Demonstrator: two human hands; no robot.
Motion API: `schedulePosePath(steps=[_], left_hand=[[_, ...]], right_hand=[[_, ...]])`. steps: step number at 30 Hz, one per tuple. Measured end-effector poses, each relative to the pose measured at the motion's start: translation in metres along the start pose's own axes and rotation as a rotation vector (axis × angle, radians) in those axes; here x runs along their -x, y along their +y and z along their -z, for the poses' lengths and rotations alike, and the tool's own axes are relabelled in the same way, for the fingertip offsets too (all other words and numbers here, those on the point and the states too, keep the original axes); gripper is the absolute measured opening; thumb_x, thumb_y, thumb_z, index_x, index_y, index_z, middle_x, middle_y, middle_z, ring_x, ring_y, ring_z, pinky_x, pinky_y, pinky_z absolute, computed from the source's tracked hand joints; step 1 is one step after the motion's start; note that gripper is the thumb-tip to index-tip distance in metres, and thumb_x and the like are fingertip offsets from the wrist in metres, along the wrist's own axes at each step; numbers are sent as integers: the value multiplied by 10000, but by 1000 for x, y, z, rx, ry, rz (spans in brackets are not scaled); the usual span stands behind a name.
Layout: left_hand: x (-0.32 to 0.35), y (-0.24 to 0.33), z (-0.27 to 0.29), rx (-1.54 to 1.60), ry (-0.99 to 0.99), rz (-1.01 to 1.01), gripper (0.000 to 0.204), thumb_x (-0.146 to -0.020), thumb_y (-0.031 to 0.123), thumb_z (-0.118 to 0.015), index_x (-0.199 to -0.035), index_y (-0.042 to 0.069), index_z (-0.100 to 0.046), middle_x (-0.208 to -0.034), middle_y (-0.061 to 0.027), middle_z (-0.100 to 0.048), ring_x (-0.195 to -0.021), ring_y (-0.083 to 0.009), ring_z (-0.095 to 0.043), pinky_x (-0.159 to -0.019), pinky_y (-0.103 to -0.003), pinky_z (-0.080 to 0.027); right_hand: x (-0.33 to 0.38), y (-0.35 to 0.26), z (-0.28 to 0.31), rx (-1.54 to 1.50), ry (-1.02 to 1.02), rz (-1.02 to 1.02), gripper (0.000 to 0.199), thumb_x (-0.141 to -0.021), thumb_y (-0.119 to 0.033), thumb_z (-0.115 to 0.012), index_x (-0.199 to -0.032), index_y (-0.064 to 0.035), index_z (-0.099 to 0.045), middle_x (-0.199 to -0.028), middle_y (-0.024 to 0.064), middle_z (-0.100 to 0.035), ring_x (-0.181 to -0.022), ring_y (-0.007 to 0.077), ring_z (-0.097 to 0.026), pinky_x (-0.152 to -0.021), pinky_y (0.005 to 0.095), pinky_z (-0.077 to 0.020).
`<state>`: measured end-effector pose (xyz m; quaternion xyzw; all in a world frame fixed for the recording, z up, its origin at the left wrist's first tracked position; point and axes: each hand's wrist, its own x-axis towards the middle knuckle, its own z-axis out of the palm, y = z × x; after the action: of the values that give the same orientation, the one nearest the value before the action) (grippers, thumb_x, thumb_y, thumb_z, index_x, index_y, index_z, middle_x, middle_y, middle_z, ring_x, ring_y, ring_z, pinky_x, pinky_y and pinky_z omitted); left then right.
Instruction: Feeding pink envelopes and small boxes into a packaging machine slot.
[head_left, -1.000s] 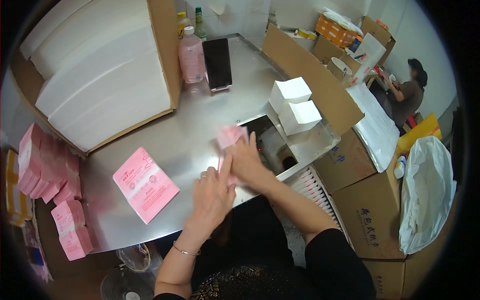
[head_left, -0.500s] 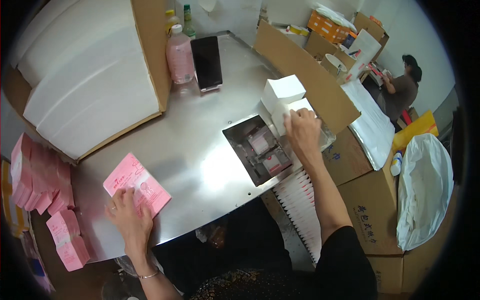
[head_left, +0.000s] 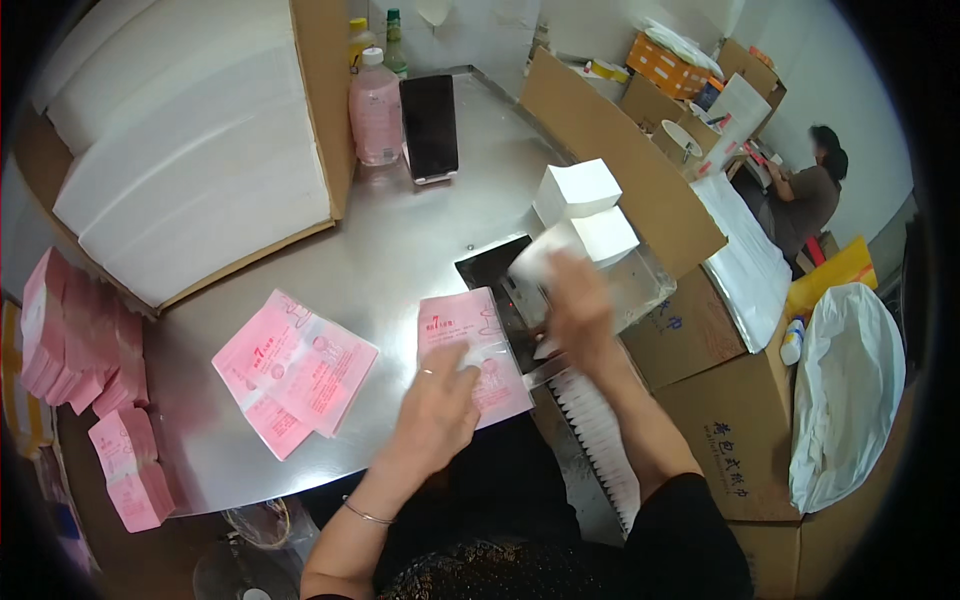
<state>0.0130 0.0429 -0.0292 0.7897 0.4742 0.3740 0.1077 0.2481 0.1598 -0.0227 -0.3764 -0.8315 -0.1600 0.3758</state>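
My left hand (head_left: 430,415) lies over a flat pink printed packet (head_left: 500,370) at the table's front edge, its fingers curled on the packet. Beside the opening in the tabletop (head_left: 490,262), my right hand (head_left: 580,310) is smeared by motion. Its fingers are closed on a white folded tissue (head_left: 540,256), also blurred. Further left, two pink packets (head_left: 315,370) overlap in a fan on the metal table (head_left: 400,260). Just beyond my right hand stand white tissue stacks (head_left: 603,236) in a clear tray (head_left: 645,285).
A carton of white sheets (head_left: 200,150) stands at the left. Bundled pink packets (head_left: 130,470) sit at the left edge. A phone (head_left: 430,130) and a pink bottle (head_left: 375,110) stand at the back. Cartons (head_left: 700,430) and a white bag (head_left: 845,400) flank the right. A person (head_left: 800,200) sits beyond.
My left hand has moved right with a pink packet toward the opening, and the packets left behind now lie fanned. My right hand has drawn a white tissue toward me from the stacks.
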Motion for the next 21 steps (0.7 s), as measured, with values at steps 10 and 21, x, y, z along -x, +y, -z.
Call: schedulePosePath(steps=[10,21], left_hand=[[-6,5,-3,-363,73,192,753,-656,337,-791,-1302,38,-545,-1572,-235,-323,-1431,-494,-281,-1055,-624,-292],[-14,21,1,-460,-116,302,472,-799,381,-726,-1177,112,-642,-1114,-165,-552,-1055,-333,-510,-796,-457,-384]], right_hand=[[-21,-114,-18,-137,-502,185,252,-742,-124,-639,-965,-5,-644,-861,143,-618,-895,331,-624,-1069,601,-352],[-16,53,6,338,-130,-357,173,-910,-187,-627,-976,-32,-666,-942,126,-601,-948,312,-558,-825,479,-420]])
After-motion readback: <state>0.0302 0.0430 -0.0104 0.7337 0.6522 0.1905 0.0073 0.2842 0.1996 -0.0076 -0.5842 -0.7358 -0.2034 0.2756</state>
